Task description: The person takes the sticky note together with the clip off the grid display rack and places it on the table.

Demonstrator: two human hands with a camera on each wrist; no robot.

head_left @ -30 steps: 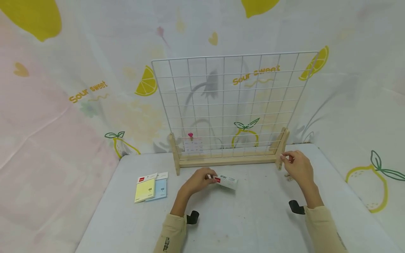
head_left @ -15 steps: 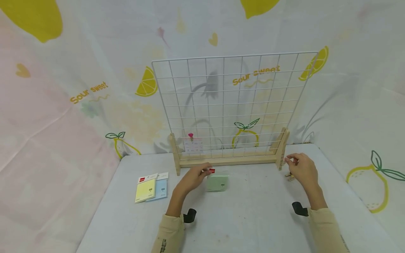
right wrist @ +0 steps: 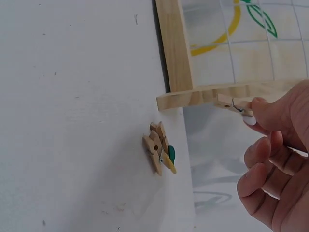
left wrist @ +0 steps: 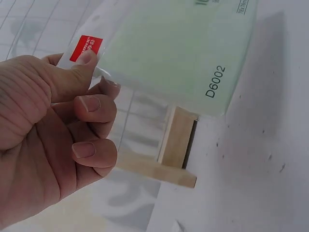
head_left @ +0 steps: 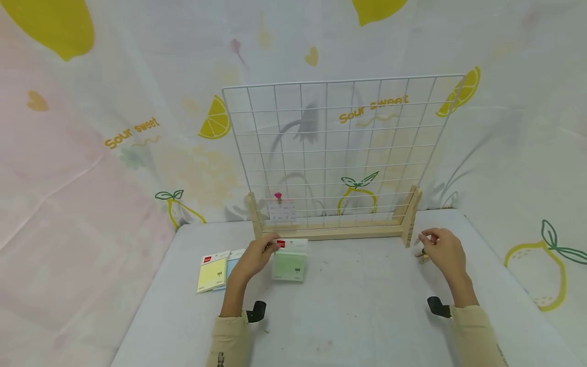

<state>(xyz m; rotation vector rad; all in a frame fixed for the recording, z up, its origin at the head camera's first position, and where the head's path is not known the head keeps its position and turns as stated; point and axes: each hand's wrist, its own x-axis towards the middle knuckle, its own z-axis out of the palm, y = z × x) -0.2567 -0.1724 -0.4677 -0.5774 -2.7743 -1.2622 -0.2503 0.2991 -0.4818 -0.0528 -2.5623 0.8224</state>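
Note:
My left hand (head_left: 253,257) pinches the header of a green sticky-note pack (head_left: 290,267) in clear wrapping, near its red label. The pack hangs in front of the grid stand's left foot, its printed face toward the head camera. In the left wrist view, the thumb lies over the red label (left wrist: 87,47) and the lower fingers curl loosely. On the right, my right hand (head_left: 447,255) pinches a small wooden clothespin (right wrist: 232,103) between thumb and finger. Below that hand, several small clothespins (right wrist: 155,145) lie bunched on the table, one with green and one with yellow on it.
A white wire grid (head_left: 337,137) stands upright in a wooden base (head_left: 348,233) at the back. A pink-heart clothespin (head_left: 278,197) holds a printed card (head_left: 283,210) on its lower left. Yellow (head_left: 213,274) and blue (head_left: 233,263) sticky-note packs overlap at the left on the white table (head_left: 344,316).
My left hand has moved left with the green pack, which has turned from a tilted, foreshortened pose to face the camera. My right hand has shifted slightly right and down.

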